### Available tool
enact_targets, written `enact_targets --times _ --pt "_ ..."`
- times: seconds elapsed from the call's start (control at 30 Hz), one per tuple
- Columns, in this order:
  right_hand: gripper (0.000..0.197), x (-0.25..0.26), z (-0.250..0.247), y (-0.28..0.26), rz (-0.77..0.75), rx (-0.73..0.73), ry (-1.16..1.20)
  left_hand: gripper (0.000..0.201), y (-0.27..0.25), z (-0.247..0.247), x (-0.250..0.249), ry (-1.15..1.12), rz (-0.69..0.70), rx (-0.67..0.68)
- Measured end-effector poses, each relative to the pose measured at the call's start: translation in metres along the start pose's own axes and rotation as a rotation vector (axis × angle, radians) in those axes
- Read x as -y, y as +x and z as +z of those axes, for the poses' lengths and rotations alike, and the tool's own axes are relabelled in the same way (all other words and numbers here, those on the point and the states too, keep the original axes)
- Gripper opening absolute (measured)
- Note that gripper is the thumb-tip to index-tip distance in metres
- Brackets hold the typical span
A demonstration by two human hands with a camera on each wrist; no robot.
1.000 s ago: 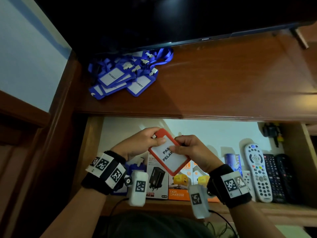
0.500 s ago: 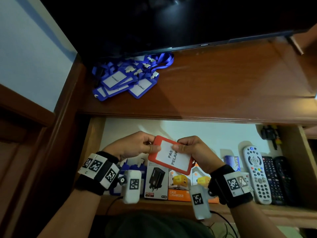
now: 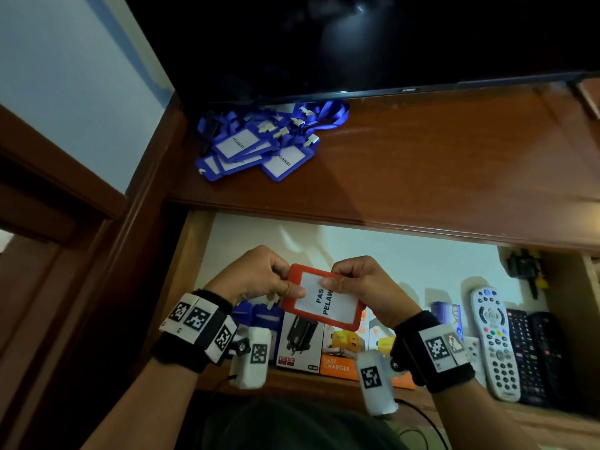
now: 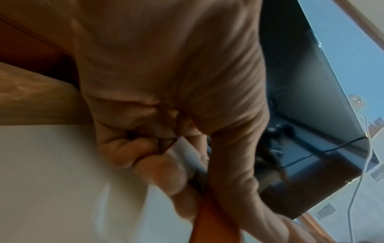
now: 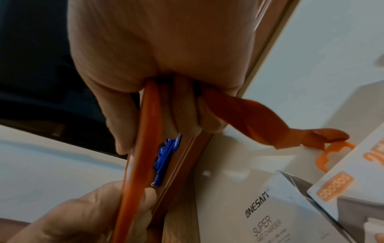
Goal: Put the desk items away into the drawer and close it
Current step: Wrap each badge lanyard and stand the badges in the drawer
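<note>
The fingers (image 3: pixel 293 289) of the left hand (image 3: pixel 256 276) are bent and pinch the left edge of the red badge holder (image 3: pixel 324 302), and the right hand (image 3: pixel 360 287) pinches its top right part, thumb on the white card. A second ago the badge stood on one corner like a diamond; now it has turned to lie almost flat and sits a little lower over the open drawer (image 3: pixel 198 254). I think that means it is being lined up to go in. Its red strap (image 5: pixel 249 115) hangs twisted behind the right hand and could snag. Below the badge, the charger boxes (image 3: pixel 337 352) fill the front of the drawer, and the remotes (image 3: pixel 493 342) lie at the right side. The back of the drawer shows bare pale floor, so there is room there. The worktop (image 3: pixel 438 164) edge is just above, near the knuckles. The blue badges (image 3: pixel 259 147) wait on the worktop, well apart from the hands.
</note>
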State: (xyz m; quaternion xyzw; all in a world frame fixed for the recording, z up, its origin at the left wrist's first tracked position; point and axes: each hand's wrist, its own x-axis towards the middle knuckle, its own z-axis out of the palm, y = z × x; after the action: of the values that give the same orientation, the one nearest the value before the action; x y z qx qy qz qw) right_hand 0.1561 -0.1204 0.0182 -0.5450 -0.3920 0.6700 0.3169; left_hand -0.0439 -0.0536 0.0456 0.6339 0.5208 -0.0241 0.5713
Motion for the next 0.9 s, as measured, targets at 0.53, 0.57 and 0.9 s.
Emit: enact_targets --times 0.53,0.57,0.9 --pt "0.019 -0.005 -0.004 -0.008 -0.097 -0.002 0.200 0.009 -0.003 0.003 0.017 -0.518 -0.025 -0.330" --pt "0.017 -0.002 -0.003 -0.009 -0.077 -0.034 0.119 0.009 -0.003 0.004 0.016 -0.599 -0.026 -0.386" --pt "0.019 0.050 0.029 -0.021 -0.234 0.033 -0.437 0.014 0.003 0.017 0.003 -0.256 0.088 -0.810"
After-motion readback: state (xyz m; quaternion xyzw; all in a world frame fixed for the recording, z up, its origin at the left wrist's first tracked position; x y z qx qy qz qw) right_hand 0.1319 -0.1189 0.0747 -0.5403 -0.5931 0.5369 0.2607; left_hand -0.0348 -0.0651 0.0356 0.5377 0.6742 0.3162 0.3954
